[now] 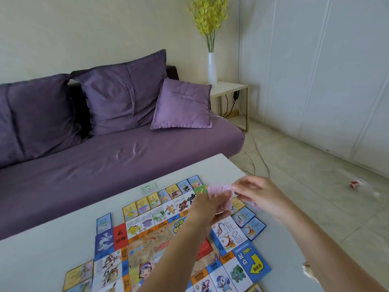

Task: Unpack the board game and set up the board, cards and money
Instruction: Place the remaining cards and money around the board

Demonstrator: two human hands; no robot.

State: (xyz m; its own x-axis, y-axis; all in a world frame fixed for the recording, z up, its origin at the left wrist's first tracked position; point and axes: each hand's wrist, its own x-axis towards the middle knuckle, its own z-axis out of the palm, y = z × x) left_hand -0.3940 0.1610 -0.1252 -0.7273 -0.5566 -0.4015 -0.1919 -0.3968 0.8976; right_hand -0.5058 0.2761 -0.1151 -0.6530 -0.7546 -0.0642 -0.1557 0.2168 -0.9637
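Your right forearm point(320, 251) crosses the lower right corner of the frame, nearest the lens. Your left forearm point(170, 260) rises from the bottom edge over the board.

Behind them a purple sofa point(126, 161) fills the left and middle of the frame, and three purple cushions point(124, 95) lean on its back. A white table point(42, 260) takes up the lower half. The game board point(147, 247) lies open and flat on it at lower centre, with its blue start corner toward the lower right.

Property cards point(142, 204) lie in rows just beside the board's edges. Yellow-bordered ones run along the far edge and at the lower left, and blue-bordered ones lie at the far right corner, down the right side and at the far left corner.

Your left hand point(207, 209) is right of centre, above the board's far right corner, with its fingers curled round a small stack of pink banknotes point(220, 191). Your right hand point(259, 196), just right of it, pinches the top note's edge between thumb and fingertip. Blur hides any finer detail.

At upper middle a white vase point(212, 68) of yellow flowers point(208, 17) stands on a side table point(229, 87). One green banknote point(148, 189) lies alone on the table beyond the board's far edge. A small red-and-white object point(356, 184), blurred, sits on the floor point(315, 165) at the right.
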